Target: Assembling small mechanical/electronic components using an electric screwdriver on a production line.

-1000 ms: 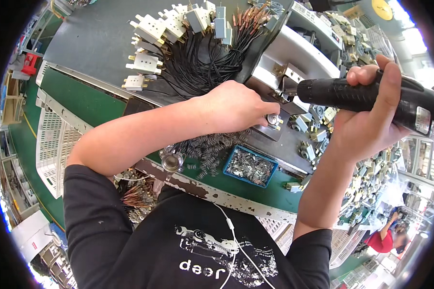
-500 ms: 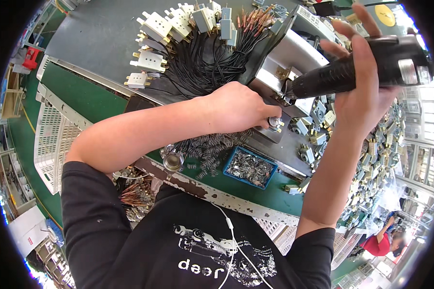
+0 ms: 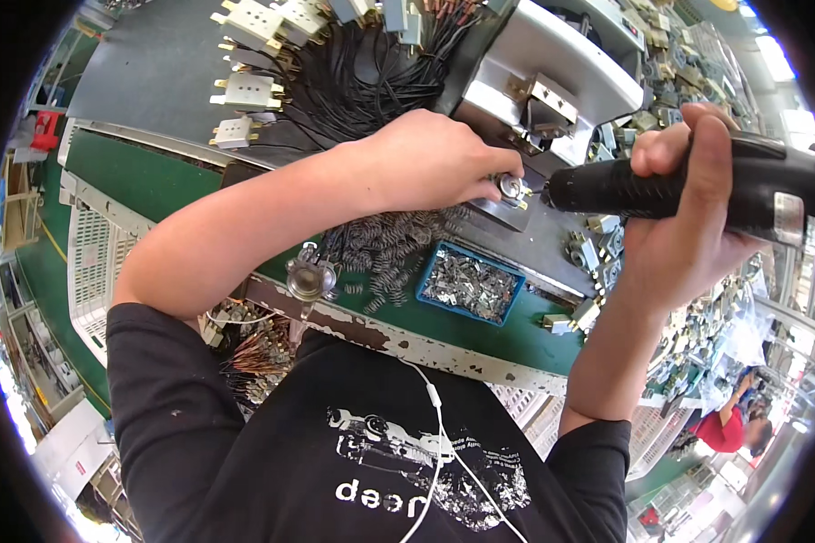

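Note:
My left hand (image 3: 430, 158) reaches across the bench and pinches a small round-topped plug part (image 3: 512, 187) with brass-coloured prongs. The part sits low over a dark metal block (image 3: 503, 214). In my right hand (image 3: 693, 222), fingers wrapped round its body, a black electric screwdriver (image 3: 598, 187) lies almost level. Its thin bit points left and ends at the part's right side; whether it touches a screw is too small to tell. Just behind the bit stands a shiny metal screw-feeder-like machine (image 3: 552, 59), apart from both hands.
Black cables (image 3: 362, 86) with white and grey plug blocks (image 3: 249, 90) lie at the far left. Near me are loose springs (image 3: 385, 249), a blue tray (image 3: 423, 294) of small metal pieces and a glass-like cup (image 3: 308, 281). Many plug parts (image 3: 688, 317) crowd the right. A person in red (image 3: 723, 430) is beyond.
The screwdriver's tip has come away from the metal machine and down to the part in my left hand. My right fingers have closed round the tool. The view has shifted slightly.

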A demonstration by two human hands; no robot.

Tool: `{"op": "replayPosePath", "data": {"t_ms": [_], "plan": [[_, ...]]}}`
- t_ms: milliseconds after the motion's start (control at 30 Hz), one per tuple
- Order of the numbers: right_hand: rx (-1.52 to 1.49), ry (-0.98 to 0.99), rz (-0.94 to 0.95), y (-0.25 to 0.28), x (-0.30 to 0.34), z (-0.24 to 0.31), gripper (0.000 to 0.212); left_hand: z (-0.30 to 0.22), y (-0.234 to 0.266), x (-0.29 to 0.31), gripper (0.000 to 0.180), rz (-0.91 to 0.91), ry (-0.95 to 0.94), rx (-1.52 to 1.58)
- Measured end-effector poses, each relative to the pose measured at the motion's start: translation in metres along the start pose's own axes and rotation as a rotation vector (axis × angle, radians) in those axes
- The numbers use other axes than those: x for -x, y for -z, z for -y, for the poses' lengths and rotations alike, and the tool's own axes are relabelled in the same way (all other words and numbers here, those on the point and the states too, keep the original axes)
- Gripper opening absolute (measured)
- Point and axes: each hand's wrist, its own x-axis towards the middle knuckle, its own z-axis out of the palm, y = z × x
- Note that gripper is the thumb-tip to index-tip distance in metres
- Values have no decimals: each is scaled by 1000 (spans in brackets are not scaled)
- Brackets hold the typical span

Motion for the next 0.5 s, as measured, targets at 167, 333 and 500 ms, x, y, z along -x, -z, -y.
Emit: {"op": "replayPosePath", "data": {"t_ms": [167, 333, 500], "plan": [[-17, 27, -22, -2, 8, -8, 16, 0, -2, -1, 35, -19, -15, 10], [-39, 46, -4, -4, 11, -9, 14, -3, 0, -1, 35, 15, -5, 14], [-53, 29, 54, -2, 13, -9, 13, 0, -1, -1, 35, -5, -21, 10]]}}
